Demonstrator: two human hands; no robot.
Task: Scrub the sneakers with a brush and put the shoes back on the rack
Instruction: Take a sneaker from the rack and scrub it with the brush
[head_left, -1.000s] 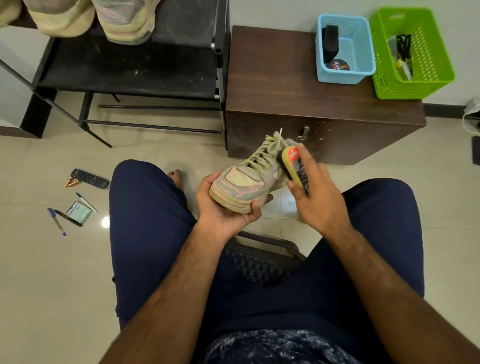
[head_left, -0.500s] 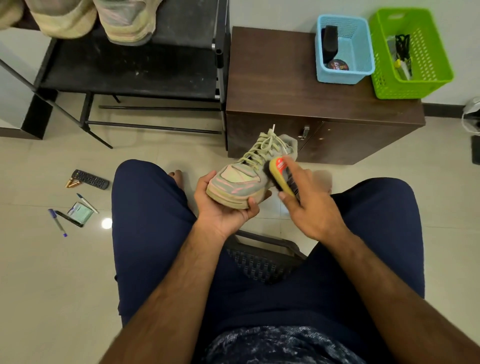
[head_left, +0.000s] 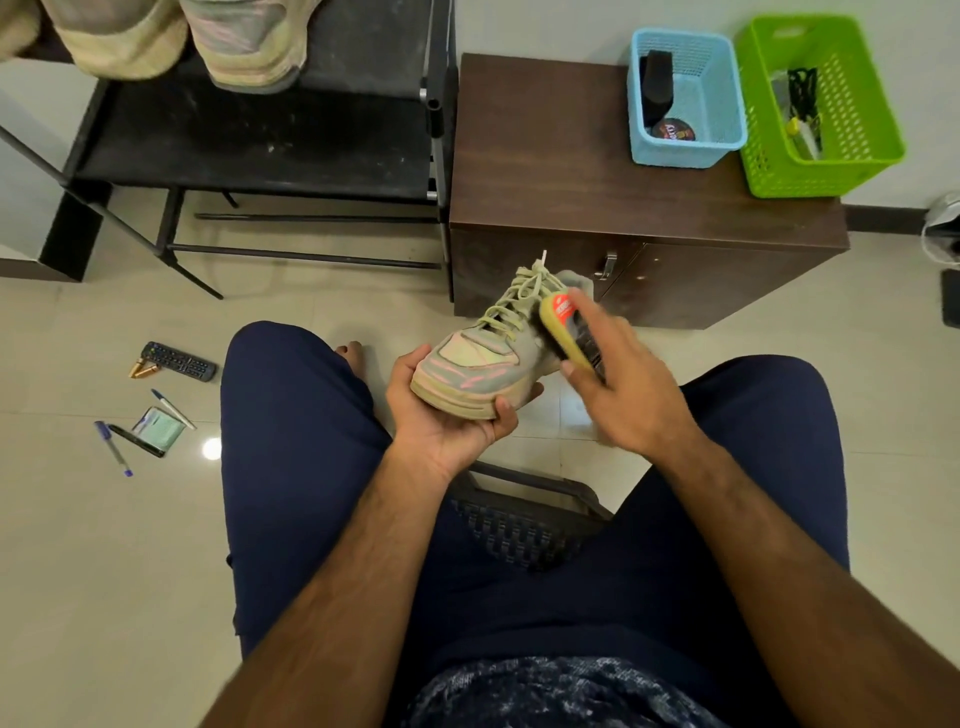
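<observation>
Left hand (head_left: 447, 415) cups the sneaker (head_left: 483, 358) from below, grip curled round the sole at the toe. That lifts it over the floor between the knees and turns its side to the brush (head_left: 566, 332). Right hand (head_left: 623, 384) has its grip wrapped round the brush, laid against the shoe's flank by the laces. It's blurred, so contact looks likely, not certain. The rack (head_left: 260, 140) stands up left.

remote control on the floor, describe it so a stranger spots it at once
In front of the black shoe rack, on the tiled floor beside the person's left knee, lies the remote control. It is the dark, button-covered bar next to two small gold cylinders, wider than the pens nearer the camera.
</observation>
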